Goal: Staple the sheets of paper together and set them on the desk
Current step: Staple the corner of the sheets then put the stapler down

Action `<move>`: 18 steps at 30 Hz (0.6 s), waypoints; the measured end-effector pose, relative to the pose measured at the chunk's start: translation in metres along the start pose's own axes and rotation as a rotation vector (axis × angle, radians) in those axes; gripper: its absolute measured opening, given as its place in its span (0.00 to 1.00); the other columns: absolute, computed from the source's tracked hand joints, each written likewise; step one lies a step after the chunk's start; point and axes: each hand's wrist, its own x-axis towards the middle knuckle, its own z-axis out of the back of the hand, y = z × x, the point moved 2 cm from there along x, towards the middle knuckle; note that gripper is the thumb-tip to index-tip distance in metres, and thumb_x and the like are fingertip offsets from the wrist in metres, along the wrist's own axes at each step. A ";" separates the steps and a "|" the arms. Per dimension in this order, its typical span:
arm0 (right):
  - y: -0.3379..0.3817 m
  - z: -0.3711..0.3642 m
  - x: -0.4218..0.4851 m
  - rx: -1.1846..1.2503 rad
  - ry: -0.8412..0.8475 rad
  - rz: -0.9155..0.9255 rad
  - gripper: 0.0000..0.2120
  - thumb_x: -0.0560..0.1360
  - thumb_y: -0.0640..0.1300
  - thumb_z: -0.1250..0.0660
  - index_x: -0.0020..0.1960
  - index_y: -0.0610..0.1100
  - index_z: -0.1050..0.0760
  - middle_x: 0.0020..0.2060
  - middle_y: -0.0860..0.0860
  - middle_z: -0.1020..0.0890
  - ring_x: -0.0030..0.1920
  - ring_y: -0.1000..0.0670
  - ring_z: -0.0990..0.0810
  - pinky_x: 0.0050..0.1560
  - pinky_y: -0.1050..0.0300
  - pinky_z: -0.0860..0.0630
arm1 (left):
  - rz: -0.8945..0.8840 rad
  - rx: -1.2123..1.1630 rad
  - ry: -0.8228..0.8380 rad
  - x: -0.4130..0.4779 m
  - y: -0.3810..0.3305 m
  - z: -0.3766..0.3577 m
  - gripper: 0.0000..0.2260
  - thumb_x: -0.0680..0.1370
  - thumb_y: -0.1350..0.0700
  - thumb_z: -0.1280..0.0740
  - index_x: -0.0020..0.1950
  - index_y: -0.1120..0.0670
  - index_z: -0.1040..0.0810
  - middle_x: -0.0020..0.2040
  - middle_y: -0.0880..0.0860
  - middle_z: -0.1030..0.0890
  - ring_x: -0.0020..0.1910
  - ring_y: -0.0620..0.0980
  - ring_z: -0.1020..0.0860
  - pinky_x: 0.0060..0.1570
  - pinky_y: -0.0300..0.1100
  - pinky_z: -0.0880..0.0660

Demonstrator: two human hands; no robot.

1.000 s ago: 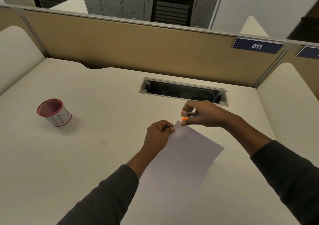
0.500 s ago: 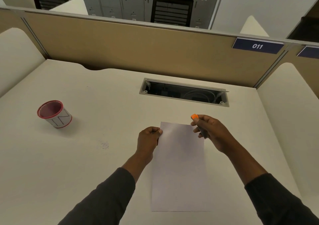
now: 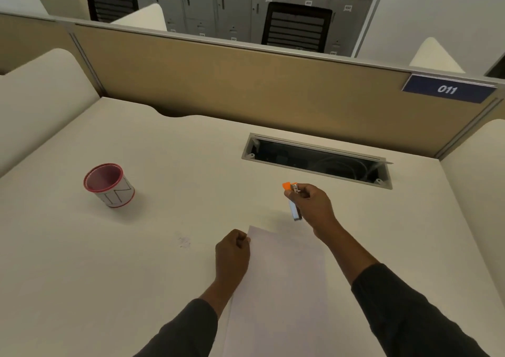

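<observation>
Lying flat on the pale desk (image 3: 164,247), the sheets of paper (image 3: 284,288) reach from the near edge toward the middle, so they seem to be set down. Far behind them is the long cable opening (image 3: 317,161) in the desk top. A red-rimmed cup (image 3: 109,184) stands well apart on the left. The left hand (image 3: 232,255) pinches the far left corner of the sheets with curled fingers. The right hand (image 3: 311,206) hovers just beyond the far right corner, apart from the paper, its fingers wrapped around the small stapler (image 3: 293,206), whose orange end points far. No staple is visible, so I cannot tell if stapling is done; probably only releasing the sheets is left.
</observation>
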 end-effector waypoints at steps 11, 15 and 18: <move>0.043 -0.152 0.114 -0.345 0.019 0.123 0.21 0.72 0.58 0.28 0.49 0.40 0.23 0.42 0.46 0.19 0.45 0.45 0.19 0.42 0.54 0.27 | -0.220 0.048 0.003 0.009 0.025 -0.003 0.03 0.77 0.52 0.35 0.44 0.48 0.23 0.33 0.43 0.24 0.33 0.43 0.25 0.37 0.37 0.25; 0.050 -0.187 0.145 -0.388 -0.001 0.108 0.25 0.71 0.59 0.27 0.55 0.39 0.24 0.49 0.43 0.18 0.50 0.43 0.18 0.42 0.54 0.27 | -0.239 0.039 -0.003 0.010 0.030 -0.005 0.02 0.77 0.52 0.34 0.45 0.47 0.23 0.34 0.42 0.24 0.33 0.40 0.26 0.36 0.27 0.32; 0.059 -0.203 0.160 -0.388 -0.038 0.101 0.25 0.72 0.56 0.26 0.59 0.39 0.26 0.52 0.44 0.18 0.53 0.43 0.18 0.46 0.54 0.24 | -0.278 0.020 -0.014 0.011 0.033 -0.007 0.03 0.76 0.49 0.36 0.44 0.46 0.23 0.33 0.42 0.25 0.31 0.40 0.27 0.34 0.26 0.32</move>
